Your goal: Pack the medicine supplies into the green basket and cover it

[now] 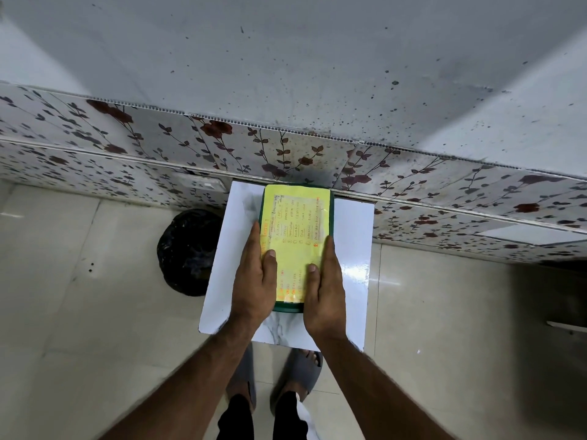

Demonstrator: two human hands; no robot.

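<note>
The green basket (287, 308) stands on a small white marble-patterned table (352, 249). A yellow cover (297, 230) with handwritten lines lies flat on top of it, so only the dark green rim shows. My left hand (255, 281) lies along the basket's left side with the thumb on the cover. My right hand (324, 287) lies along the right side, its thumb also on the cover. Both hands clasp the covered basket between them. The basket's contents are hidden under the cover.
A black bin bag (187, 252) sits on the floor left of the table. A floral-tiled wall (222, 138) rises just behind the table, with a socket plate (198, 184) low on it. My sandalled feet (301, 369) stand on beige floor tiles below.
</note>
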